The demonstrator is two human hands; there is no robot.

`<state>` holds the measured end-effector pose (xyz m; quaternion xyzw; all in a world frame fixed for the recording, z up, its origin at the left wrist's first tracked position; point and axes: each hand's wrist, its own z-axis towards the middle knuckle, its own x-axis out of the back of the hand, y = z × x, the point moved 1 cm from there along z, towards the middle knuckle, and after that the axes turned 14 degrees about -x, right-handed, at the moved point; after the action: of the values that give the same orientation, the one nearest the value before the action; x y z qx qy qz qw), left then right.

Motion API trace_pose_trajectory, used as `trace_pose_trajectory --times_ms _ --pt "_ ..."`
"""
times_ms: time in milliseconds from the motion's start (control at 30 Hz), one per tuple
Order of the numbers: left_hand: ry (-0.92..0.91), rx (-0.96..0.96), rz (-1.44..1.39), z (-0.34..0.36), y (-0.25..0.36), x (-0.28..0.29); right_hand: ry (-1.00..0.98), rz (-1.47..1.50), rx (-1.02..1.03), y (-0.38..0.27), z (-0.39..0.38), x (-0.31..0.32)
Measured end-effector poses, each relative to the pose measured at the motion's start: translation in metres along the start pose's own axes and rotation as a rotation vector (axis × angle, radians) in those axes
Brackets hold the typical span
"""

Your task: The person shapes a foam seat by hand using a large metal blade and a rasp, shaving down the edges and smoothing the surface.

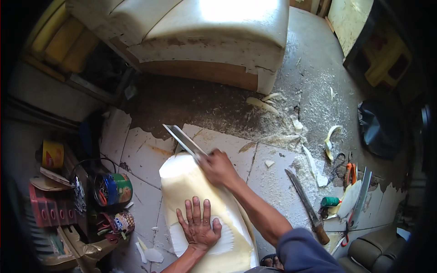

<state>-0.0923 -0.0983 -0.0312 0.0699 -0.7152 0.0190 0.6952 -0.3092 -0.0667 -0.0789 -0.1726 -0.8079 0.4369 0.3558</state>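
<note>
A long cream-yellow foam piece (205, 182) lies lengthwise in front of me, its far end cut pale and rounded. My left hand (199, 230) rests flat on it with the fingers spread, over a whiter patch. My right hand (218, 167) is closed around the near end of a long flat metal blade (184, 140). The blade points away to the left, just beyond the far end of the foam; whether it touches the foam I cannot tell. The grip of the blade is hidden by my fingers, which are slightly blurred.
Beyond stands a worn cream sofa (209, 41). To the right lie a wooden-handled knife (307, 207), scissors (359, 200), orange-handled pliers (350, 173), a green thread spool (330, 201) and foam scraps (314, 166). At left are a tub of tools (119, 189) and a red drawer box (52, 207).
</note>
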Motion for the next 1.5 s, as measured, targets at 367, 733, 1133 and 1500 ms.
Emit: trace_pose_trajectory --times_ms 367,733,1133,1500 --pt "0.011 0.003 0.006 -0.001 0.001 -0.002 0.092 0.027 0.024 0.019 -0.026 -0.001" --pt "0.079 -0.026 0.012 0.003 0.001 0.002 0.098 -0.069 -0.131 0.054 -0.108 0.006" --pt "0.18 -0.045 0.009 0.007 -0.001 0.0 0.103 -0.083 -0.087 0.062 -0.143 0.01" --pt "0.138 0.019 -0.007 0.007 -0.002 0.003 0.114 -0.04 -0.091 0.085 -0.199 0.006"
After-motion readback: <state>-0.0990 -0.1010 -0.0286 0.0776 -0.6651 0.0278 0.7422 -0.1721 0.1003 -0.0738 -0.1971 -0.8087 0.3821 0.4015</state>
